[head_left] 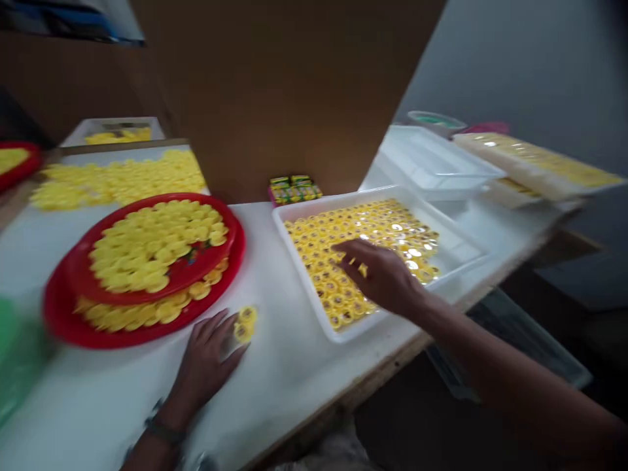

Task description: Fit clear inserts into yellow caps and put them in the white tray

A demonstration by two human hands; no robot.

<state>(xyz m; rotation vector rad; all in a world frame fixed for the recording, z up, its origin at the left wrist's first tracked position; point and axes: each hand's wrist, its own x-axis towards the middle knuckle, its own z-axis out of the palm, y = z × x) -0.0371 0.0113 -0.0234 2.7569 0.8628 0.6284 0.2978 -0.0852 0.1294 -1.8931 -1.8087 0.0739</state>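
Note:
My left hand rests on the white table with its fingers apart. Its fingertips reach two or so small yellow flower-like discs with darker centres, touching or nearly touching them. Over a white plastic tray hovers my right hand, slightly blurred, its fingers curved and apart. Nothing can be made out in it. Rows of similar yellow discs with dark centres cover most of the tray; its right end shows bare white. Beside my left hand, a red plate of plain yellow discs sits atop another loaded red plate.
A brown cardboard panel stands behind the tray, with small yellow-green packets at its foot. More yellow pieces spread at back left. White trays stand at right. The table's front edge runs diagonally nearby.

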